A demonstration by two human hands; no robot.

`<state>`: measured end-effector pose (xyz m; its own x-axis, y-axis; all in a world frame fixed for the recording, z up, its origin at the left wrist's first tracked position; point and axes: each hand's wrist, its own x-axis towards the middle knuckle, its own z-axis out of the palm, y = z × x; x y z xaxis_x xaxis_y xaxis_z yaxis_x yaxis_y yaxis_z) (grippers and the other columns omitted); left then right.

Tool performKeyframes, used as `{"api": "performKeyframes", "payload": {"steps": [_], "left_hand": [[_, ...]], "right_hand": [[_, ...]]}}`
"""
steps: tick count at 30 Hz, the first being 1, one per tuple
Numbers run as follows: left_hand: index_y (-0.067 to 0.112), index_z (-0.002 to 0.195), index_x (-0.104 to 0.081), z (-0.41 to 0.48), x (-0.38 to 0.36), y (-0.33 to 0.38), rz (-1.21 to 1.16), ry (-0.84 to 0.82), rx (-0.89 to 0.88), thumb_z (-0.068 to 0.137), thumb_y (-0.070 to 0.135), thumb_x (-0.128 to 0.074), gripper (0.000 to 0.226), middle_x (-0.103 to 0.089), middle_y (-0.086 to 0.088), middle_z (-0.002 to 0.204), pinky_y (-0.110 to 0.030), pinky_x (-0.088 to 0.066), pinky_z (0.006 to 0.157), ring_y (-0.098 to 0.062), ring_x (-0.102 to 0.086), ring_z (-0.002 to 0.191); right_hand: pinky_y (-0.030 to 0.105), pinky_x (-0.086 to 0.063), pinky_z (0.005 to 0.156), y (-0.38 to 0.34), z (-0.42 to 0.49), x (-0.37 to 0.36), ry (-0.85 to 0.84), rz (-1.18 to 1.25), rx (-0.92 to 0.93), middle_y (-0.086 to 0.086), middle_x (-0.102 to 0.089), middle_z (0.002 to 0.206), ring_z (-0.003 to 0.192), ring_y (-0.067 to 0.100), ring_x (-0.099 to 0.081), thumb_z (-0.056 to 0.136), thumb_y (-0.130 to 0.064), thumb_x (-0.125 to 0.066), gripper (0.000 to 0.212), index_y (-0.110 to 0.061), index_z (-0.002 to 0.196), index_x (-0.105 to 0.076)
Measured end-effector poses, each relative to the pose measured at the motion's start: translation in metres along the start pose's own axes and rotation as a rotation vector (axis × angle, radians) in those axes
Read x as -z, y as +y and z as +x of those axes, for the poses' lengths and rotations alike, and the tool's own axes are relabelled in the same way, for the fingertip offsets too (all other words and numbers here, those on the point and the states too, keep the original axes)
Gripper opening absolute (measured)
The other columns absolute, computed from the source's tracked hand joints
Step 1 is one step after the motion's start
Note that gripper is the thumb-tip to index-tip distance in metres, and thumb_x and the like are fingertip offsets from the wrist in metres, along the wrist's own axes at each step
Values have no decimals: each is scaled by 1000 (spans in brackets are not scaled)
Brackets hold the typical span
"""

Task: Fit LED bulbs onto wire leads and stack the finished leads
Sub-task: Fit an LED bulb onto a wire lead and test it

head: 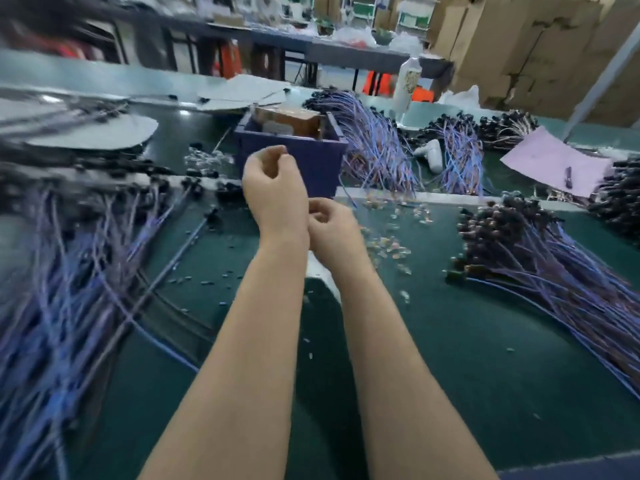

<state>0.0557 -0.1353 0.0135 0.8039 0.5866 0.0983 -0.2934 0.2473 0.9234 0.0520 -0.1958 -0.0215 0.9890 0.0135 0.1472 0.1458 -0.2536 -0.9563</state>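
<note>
While both hands hover over the green table [450, 358], the left hand [273, 188] sits higher, up in front of the blue bin [294, 154], fingers curled in and thumb tip drawn close to the forefinger. It looks like a pinch, but blur hides whether anything is between them. The right hand [334, 226] is tucked just beside the left wrist, touching it or nearly so, with its fingers curled too; what it holds, if anything, cannot be told. On the table, the loose LED bulbs [388, 245] lie scattered just right of the hands, small clear pieces running back toward the pale strip across the mat. Further right lies a heap of finished leads [540, 261], dark heads bunched together and purple-blue wires fanning toward the near edge. Over on the left, a big smeared sprawl of wire leads [69, 278] covers the mat. Behind the bin, another bundle of leads [374, 147] drapes down, and a pink sheet [550, 161] lies at the far right.
</note>
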Motion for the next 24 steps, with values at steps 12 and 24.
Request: {"api": "performKeyframes", "payload": {"steps": [12, 24], "left_hand": [[19, 87, -50, 60, 101, 36, -134, 321, 15, 92, 3, -41, 19, -58, -1, 93, -23, -41, 69, -12, -53, 78], [10, 100, -56, 64, 90, 15, 529, -7, -11, 93, 18, -45, 15, -61, -11, 113, -30, -46, 83, -23, -57, 99]], "right_hand": [[33, -39, 79, -28, 1, -151, -350, -566, -111, 18, -56, 124, 111, 35, -54, 98, -20, -40, 31, -3, 122, -50], [24, -36, 49, -31, 21, -78, -204, 165, -298, 5, -53, 67, 50, 13, -39, 90, -2, -45, 26, -10, 75, -64]]}}
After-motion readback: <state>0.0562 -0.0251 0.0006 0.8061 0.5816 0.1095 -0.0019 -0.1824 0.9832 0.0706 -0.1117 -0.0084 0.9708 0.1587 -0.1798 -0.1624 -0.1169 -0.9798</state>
